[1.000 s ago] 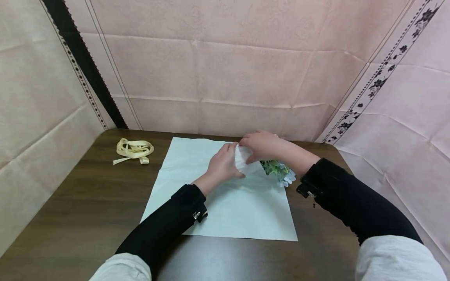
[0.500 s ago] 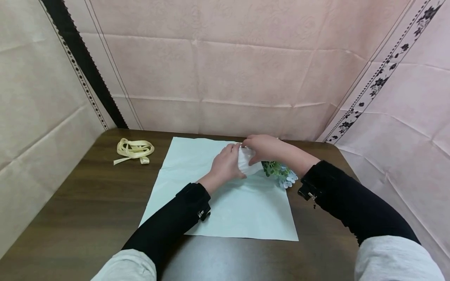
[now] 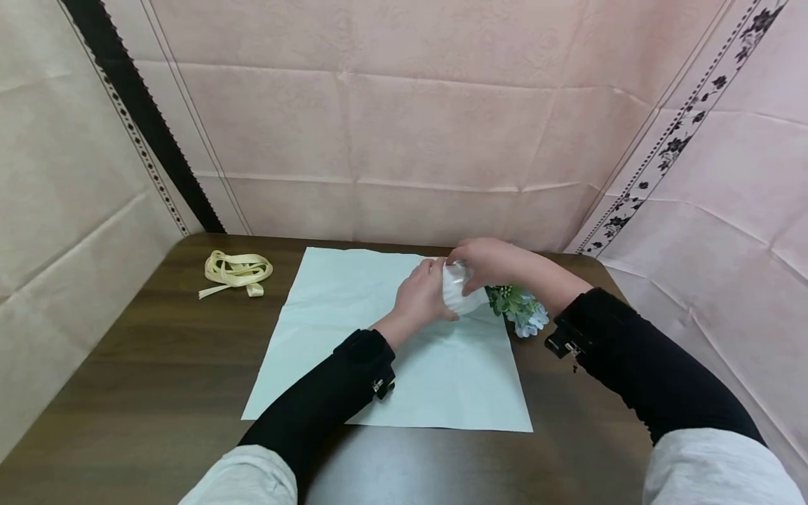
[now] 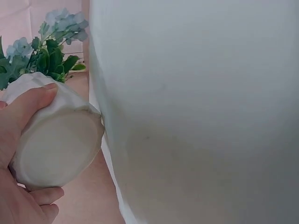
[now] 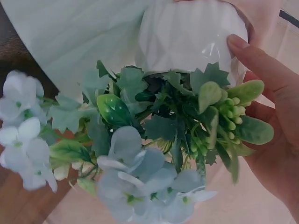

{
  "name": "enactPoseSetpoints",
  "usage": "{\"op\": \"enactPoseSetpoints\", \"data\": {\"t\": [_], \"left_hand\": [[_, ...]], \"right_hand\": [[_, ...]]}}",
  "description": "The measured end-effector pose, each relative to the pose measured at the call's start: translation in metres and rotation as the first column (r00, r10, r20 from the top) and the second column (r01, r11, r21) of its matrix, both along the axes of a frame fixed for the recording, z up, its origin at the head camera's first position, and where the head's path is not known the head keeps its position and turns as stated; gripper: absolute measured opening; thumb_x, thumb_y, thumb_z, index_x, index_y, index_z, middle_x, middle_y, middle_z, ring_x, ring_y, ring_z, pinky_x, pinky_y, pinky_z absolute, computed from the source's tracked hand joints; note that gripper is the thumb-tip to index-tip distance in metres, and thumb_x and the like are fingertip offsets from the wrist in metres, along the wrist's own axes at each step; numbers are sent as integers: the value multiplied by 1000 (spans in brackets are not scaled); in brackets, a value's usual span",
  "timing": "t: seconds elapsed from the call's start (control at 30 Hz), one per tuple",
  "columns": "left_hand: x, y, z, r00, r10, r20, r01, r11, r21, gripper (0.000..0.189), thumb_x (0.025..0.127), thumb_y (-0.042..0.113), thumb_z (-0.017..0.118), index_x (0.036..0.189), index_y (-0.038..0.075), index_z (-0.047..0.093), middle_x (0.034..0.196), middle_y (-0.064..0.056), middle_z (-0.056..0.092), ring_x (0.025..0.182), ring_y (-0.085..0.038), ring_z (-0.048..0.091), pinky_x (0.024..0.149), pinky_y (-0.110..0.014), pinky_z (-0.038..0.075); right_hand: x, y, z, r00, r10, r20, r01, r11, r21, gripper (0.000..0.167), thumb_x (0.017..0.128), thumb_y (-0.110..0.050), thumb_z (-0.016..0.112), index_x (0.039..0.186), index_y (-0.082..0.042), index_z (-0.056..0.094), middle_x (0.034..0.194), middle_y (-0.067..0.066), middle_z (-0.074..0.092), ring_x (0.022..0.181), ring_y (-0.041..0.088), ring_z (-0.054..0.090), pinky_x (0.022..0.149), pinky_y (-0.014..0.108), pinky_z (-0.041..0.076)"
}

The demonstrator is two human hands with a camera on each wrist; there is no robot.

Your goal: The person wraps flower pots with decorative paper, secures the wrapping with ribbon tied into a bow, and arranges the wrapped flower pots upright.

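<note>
A white faceted flower pot (image 3: pixel 462 291) lies tipped on its side over a pale sheet of paper (image 3: pixel 353 330). Its flat base (image 4: pixel 58 149) faces left, toward the left wrist camera. Green leaves and pale blue flowers (image 5: pixel 140 186) stick out of its mouth to the right. My left hand (image 3: pixel 421 293) grips the pot at the base end, thumb on its side and fingers at the lower rim. My right hand (image 3: pixel 495 265) holds the pot from the far side near the mouth, its thumb (image 5: pixel 240 42) on the glazed wall. Its other fingers are partly hidden behind the pot and leaves.
A coil of pale yellow ribbon (image 3: pixel 236 272) lies at the back left of the brown wooden table (image 3: pixel 158 365). Pink patterned cloth (image 3: pixel 429 140) hangs behind the table and at both sides. The flowers reach past the paper's right edge.
Both hands have shifted a little to the right together with the pot and its flowers. The paper and ribbon stay in place, and the head view has shifted slightly.
</note>
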State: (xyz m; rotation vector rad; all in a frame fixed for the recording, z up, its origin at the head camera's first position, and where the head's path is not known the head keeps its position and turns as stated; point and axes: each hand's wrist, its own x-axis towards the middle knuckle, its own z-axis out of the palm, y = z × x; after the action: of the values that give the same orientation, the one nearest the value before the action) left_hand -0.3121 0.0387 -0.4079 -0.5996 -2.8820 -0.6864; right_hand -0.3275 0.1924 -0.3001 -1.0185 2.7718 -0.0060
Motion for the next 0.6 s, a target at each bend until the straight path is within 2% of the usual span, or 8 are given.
{"op": "enactPoseSetpoints", "data": {"t": [0.23, 0.33, 0.47, 0.6], "left_hand": [[0, 3, -1, 998, -2, -61, -6, 991, -132, 114, 58, 53, 90, 145, 4, 36, 134, -12, 46, 114, -26, 49, 89, -37, 49], [0, 2, 0, 996, -15, -91, -1, 985, -174, 113, 57, 53, 90, 144, 4, 37, 132, -13, 47, 115, -28, 50, 94, -38, 47], [-1, 2, 0, 991, -42, -124, 14, 975, -223, 112, 57, 52, 90, 143, 3, 38, 133, -14, 47, 121, -28, 48, 106, -39, 38], [-2, 0, 1, 988, -64, -138, 25, 963, -269, 112, 58, 52, 90, 144, 3, 37, 137, -15, 45, 126, -27, 46, 109, -38, 33]], "right_hand": [[0, 7, -10, 999, 17, -32, -18, 1000, -26, 59, 70, -25, 89, 121, -7, 65, 112, 8, 61, 94, 22, 58, 84, 39, 48], [4, 8, -13, 999, 13, -48, -15, 999, -46, 60, 70, -25, 89, 121, -7, 64, 112, 8, 60, 94, 22, 57, 83, 39, 48], [7, 10, -16, 999, -1, -49, -3, 997, -72, 61, 71, -24, 89, 123, -6, 63, 115, 8, 60, 96, 22, 57, 83, 38, 48], [8, 11, -19, 999, -24, -48, 20, 996, -87, 65, 71, -25, 89, 126, -4, 61, 119, 10, 59, 98, 23, 56, 83, 39, 48]]}}
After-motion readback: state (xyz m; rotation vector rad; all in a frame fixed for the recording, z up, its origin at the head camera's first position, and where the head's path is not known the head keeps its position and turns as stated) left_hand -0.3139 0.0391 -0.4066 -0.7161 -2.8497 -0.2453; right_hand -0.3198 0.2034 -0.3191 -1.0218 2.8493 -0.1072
